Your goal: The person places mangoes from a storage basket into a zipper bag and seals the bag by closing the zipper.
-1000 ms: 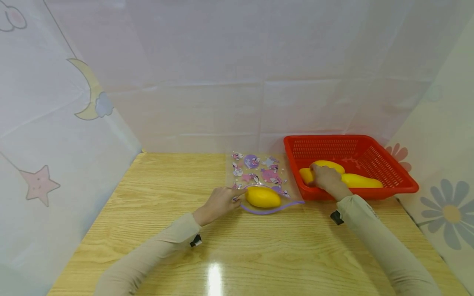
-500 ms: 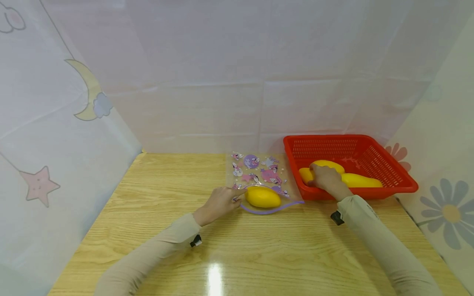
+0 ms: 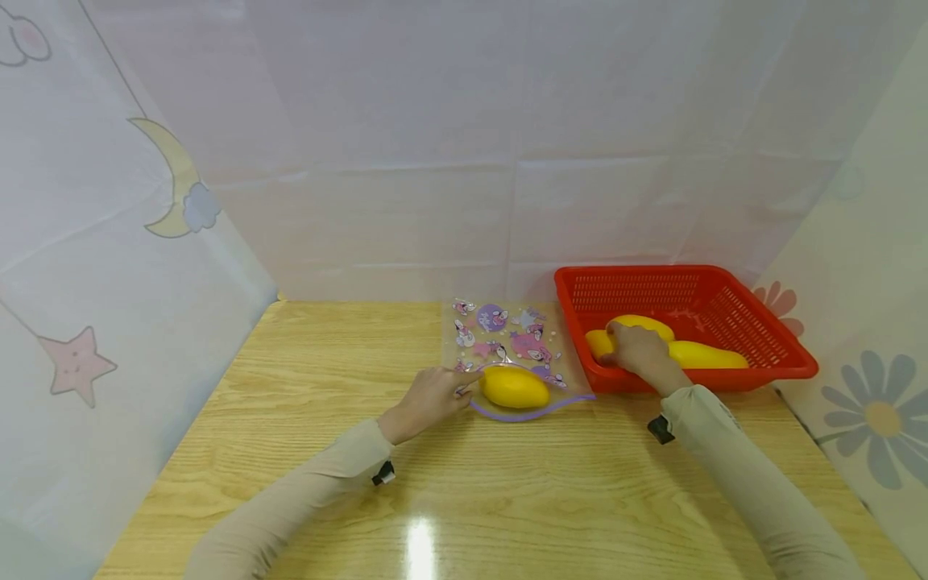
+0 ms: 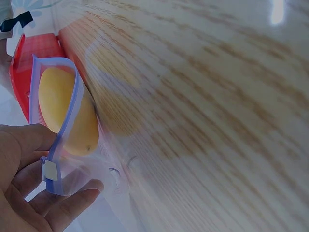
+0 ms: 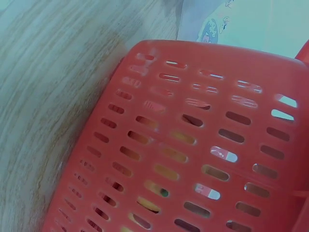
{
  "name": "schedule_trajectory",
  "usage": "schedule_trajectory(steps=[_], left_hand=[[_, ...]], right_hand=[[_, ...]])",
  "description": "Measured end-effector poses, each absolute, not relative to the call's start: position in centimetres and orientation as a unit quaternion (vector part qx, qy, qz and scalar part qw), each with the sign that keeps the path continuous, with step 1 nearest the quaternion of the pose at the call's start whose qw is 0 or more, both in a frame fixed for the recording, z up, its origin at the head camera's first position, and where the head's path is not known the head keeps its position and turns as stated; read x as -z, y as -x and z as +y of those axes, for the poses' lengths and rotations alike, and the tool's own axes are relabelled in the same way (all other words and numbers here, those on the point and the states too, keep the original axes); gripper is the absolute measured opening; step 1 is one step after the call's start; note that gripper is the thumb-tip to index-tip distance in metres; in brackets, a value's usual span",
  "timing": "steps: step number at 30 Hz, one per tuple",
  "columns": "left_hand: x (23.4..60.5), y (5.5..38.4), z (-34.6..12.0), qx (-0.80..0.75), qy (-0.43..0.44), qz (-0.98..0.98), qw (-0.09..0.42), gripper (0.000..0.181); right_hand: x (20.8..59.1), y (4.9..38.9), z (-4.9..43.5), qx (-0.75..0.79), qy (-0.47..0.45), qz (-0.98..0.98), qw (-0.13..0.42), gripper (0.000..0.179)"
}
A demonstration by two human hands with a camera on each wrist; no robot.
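Observation:
In the head view, a yellow mango (image 3: 516, 387) lies inside the mouth of a clear printed zip bag (image 3: 532, 345) with a purple zip edge. My left hand (image 3: 432, 397) grips the left side of that mouth; the left wrist view shows the bag (image 4: 72, 108) held open beside its white slider (image 4: 49, 170), the mango within. My right hand (image 3: 641, 352) reaches into the red basket (image 3: 783, 372) and grips the leftmost mango (image 3: 598, 344); its fingertips are partly hidden. In the right wrist view the slotted basket wall (image 5: 217, 63) hides most of that hand.
Two more yellow mangoes lie in the basket, one behind my right hand (image 3: 648, 324) and one to its right (image 3: 706, 355). The wooden table (image 3: 507, 491) meets printed cloth walls (image 3: 399, 217) at the back and sides.

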State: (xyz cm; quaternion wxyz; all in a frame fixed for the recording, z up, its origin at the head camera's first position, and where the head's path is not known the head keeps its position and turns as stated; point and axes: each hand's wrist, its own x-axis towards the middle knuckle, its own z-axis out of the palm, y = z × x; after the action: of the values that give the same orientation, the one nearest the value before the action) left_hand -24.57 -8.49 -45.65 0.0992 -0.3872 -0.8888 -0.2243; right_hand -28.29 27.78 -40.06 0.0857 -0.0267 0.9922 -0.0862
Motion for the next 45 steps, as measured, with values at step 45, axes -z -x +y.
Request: schedule_trajectory(steps=[45], left_hand=[[45.5,24.5,-8.5,0.225,0.39,-0.887,0.102,0.036]], right_hand=[[39.2,26.3,29.1,0.13,0.043,0.99,-0.03,0.065]])
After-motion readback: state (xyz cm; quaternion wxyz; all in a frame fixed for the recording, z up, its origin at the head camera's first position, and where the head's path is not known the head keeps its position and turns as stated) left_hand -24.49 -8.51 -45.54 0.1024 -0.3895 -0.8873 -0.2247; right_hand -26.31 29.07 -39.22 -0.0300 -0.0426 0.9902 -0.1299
